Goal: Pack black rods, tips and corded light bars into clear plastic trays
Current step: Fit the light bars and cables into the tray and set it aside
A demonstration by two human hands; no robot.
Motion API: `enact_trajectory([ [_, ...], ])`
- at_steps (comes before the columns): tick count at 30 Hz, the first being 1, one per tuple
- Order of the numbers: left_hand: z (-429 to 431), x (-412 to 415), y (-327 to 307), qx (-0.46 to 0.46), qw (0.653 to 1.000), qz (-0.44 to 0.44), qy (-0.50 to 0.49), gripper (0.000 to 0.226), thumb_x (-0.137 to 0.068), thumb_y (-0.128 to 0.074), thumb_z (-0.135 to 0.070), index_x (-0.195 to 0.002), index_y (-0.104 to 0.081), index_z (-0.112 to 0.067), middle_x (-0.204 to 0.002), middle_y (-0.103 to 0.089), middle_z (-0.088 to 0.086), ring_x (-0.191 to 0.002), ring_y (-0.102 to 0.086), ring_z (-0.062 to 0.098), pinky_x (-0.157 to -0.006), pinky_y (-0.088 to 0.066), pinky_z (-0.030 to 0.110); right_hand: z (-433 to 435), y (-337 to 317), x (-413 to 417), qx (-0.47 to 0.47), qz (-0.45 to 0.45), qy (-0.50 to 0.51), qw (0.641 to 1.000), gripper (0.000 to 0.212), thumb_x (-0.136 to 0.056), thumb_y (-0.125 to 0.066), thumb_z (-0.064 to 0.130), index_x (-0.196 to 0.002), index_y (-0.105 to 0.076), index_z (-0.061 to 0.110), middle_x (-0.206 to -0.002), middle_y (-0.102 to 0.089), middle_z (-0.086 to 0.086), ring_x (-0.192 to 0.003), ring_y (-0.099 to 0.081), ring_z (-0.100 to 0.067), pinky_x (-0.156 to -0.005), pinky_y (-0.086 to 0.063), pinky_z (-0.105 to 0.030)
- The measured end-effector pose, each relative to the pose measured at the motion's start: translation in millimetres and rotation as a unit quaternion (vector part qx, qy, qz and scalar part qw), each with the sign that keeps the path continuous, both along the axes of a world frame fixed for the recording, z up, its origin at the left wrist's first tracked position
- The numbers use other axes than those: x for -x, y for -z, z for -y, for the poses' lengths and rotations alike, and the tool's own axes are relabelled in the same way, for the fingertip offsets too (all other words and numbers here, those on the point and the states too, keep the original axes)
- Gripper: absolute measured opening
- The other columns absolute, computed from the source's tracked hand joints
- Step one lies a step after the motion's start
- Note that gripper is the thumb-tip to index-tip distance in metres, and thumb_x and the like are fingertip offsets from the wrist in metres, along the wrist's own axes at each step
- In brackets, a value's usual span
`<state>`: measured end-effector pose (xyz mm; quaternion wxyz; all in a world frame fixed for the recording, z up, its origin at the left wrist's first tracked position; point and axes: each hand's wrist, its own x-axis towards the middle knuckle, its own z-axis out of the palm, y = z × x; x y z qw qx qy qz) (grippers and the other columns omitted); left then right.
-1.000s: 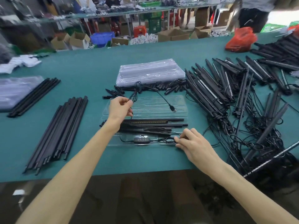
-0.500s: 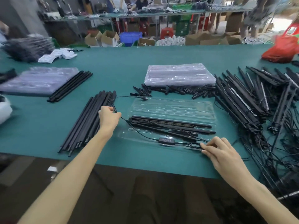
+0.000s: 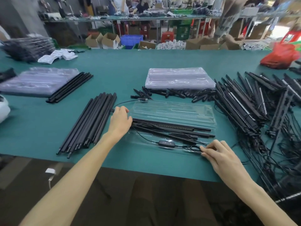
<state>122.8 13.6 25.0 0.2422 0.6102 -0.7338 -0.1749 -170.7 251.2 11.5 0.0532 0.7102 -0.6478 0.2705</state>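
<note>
1. Head view, landmark: an open clear tray [image 3: 172,111] lies on the green tabletop [image 3: 130,66] in front of the person.
2. In the tray's near half lie several black rods and a light bar [image 3: 171,128], side by side along its length.
3. An inline controller [image 3: 166,142] sits in the tray's nearest channel, on the coiled cord [image 3: 193,148].
4. The right hand [image 3: 218,154] is at the tray's near right corner. Its index finger and thumb pinch the coiled cord.
5. The left hand [image 3: 120,119] rests at the tray's left end, fingers curled downward. A thin cord end [image 3: 128,101] runs out from under its fingertips. Whether they grip it, I cannot tell.
6. Just left of the tray lies a bundle of loose rods [image 3: 91,121].
7. Beyond the tray is a row of black tips [image 3: 179,93], and behind them a stack of empty trays [image 3: 179,77].
8. Right of the tray sprawls a heap of corded light bars [image 3: 244,103], their cords tangled.
9. Far left of the tray is a second tray stack [image 3: 39,80], with a few rods touching its right edge.
</note>
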Motion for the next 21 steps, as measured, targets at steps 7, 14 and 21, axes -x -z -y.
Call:
enact_trajectory([
  [7, -11, -25, 2, 0.038, 0.996, 0.081, -0.013, 0.016, -0.099, -0.051, -0.015, -0.108, -0.063, -0.01, -0.11, -0.063, 0.008, -0.099, -0.06, 0.026, -0.099, -0.044, 0.044, 8, 0, 15, 0.007, -0.014, 0.017, 1.0, 0.02, -0.077, -0.081, -0.001, -0.097, -0.078, -0.001, -0.083, -0.063, -0.009, -0.075, -0.058, -0.034, -0.066, -0.056, -0.046],
  [14, -9, -16, -16, 0.0, 0.936, 0.348, -0.046, 0.008, -0.098, -0.051, -0.01, -0.093, -0.046, -0.009, -0.109, -0.065, 0.015, -0.095, -0.063, 0.036, -0.07, -0.04, 0.036, 12, 6, 19, 0.012, -0.01, 0.015, 1.0, 0.025, -0.076, -0.082, 0.0, -0.1, -0.078, 0.001, -0.082, -0.061, -0.006, -0.073, -0.055, -0.031, -0.066, -0.053, -0.039],
  [21, 28, 16, -23, -0.052, 0.99, 0.13, 0.007, 0.028, -0.101, -0.049, -0.018, -0.091, -0.056, 0.007, -0.092, -0.059, 0.03, -0.079, -0.056, 0.039, -0.077, -0.05, 0.045, 13, 8, 20, 0.014, -0.001, 0.018, 1.0, 0.027, -0.074, -0.083, -0.001, -0.1, -0.078, 0.001, -0.081, -0.061, -0.006, -0.073, -0.056, -0.031, -0.064, -0.054, -0.042],
])
